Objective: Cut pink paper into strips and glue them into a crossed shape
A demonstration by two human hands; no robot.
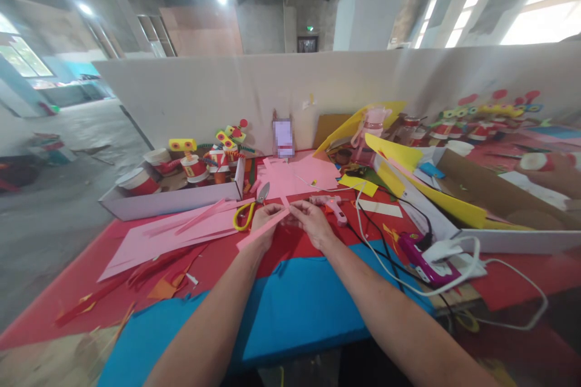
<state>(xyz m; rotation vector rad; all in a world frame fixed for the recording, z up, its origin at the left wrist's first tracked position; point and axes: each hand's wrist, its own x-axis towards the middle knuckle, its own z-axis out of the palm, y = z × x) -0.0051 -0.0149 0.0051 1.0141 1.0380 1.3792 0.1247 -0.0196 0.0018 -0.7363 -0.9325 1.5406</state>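
My left hand (267, 222) is closed on a pink paper strip (256, 234), whose long end slants down to the left across the fingers. Opposite it, my right hand (309, 221) pinches the strip near its upper end, where a short piece sticks up between the hands. Just left of my left hand lie scissors (246, 213) with yellow handles. A pink hot glue gun (334, 208) rests on the table right beside my right hand. Pink paper sheets (313, 170) lie behind the hands, and more pink sheets (149, 240) with cut strips lie to the left.
A white box (181, 208) with paper-cup figures stands at left. On the right are a box (512, 240) with yellow sheets, a purple power strip (426, 260) and loose cables. A phone (284, 136) stands upright at the back. At far right shows another person's hand (551, 175).
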